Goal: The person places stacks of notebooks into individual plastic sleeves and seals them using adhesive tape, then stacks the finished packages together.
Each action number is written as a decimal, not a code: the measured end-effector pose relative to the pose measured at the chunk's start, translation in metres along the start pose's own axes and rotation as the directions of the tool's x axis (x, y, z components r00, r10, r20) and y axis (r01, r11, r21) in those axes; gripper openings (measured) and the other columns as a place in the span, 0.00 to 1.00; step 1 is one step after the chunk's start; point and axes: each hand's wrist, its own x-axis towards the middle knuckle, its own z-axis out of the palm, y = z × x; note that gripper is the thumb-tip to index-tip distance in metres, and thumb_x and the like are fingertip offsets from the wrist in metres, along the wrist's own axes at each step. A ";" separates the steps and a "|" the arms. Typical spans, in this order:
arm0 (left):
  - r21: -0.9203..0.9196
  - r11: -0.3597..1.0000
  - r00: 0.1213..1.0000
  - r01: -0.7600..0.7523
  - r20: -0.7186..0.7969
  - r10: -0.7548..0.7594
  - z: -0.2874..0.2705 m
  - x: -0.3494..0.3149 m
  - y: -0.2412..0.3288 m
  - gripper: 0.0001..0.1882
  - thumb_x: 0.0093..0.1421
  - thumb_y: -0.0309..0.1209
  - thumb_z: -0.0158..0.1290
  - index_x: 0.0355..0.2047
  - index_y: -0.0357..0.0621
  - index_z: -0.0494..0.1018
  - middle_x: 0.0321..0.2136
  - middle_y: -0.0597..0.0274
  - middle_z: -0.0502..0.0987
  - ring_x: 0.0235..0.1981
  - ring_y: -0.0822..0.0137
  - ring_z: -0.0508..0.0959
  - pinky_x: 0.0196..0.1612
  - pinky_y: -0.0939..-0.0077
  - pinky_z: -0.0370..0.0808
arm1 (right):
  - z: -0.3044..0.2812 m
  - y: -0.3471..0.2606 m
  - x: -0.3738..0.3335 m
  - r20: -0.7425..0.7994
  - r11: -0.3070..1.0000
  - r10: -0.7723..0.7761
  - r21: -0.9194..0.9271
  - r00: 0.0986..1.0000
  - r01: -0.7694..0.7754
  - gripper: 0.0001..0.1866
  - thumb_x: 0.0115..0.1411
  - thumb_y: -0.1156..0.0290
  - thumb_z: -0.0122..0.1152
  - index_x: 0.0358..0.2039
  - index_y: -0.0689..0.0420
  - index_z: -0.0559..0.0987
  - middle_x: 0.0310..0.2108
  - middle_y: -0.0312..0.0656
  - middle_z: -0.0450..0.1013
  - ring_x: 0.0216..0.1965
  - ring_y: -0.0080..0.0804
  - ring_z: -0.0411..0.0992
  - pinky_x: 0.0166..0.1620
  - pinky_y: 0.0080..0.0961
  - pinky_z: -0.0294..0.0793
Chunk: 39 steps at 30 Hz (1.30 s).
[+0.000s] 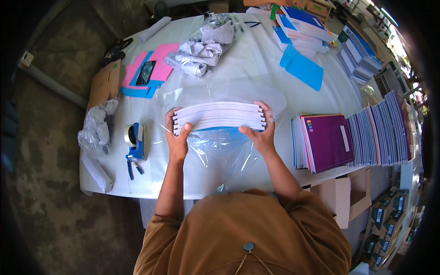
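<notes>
Left hand (pixel 178 140) and right hand (pixel 263 139) each had one end of the stack (pixel 219 114): fingers half curled, open about as wide as the stack was thick, thumbs on the near edge. So the stack sat squarely between the two sets of fingers, a blue sheet (pixel 220 131) showing at its near lower edge. Clear film (pixel 223 149) spread beyond the fingers and nearer than them (couldn't tell bag from loose sheet). Ends looked stepped, so my read: the hold wanted equal squeeze both sides, both ends level, thumbs steadying the blue sheet, no film pinched under fingertips. Surface was a table (pixel 256 55) under a pale, lightly wrinkled cover. Left of the left fingers: tape dispenser (pixel 136 142), crumpled plastic (pixel 98 126) farther out. Beyond them, off left: phone (pixel 145 73) on pink and blue card. Straight beyond the fingers: a heap of wrap (pixel 206 48). Right of the right fingers: purple notebook (pixel 326 140), then a row of spiral books (pixel 380 130); a blue card (pixel 302 68) farther beyond. Room: stained, dim floor (pixel 50 151) well left of the fingers, cartons (pixel 385 222) low and well right.
</notes>
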 end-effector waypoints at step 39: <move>0.506 0.853 0.856 -0.125 0.490 -0.165 0.029 0.123 0.068 0.34 0.51 0.43 0.60 0.52 0.32 0.66 0.46 0.45 0.72 0.48 0.59 0.73 0.52 0.70 0.67 | 0.045 -0.031 -0.009 0.419 0.360 -0.327 -0.773 0.847 0.522 0.17 0.54 0.72 0.52 0.46 0.52 0.76 0.48 0.31 0.70 0.50 0.26 0.66 0.52 0.26 0.59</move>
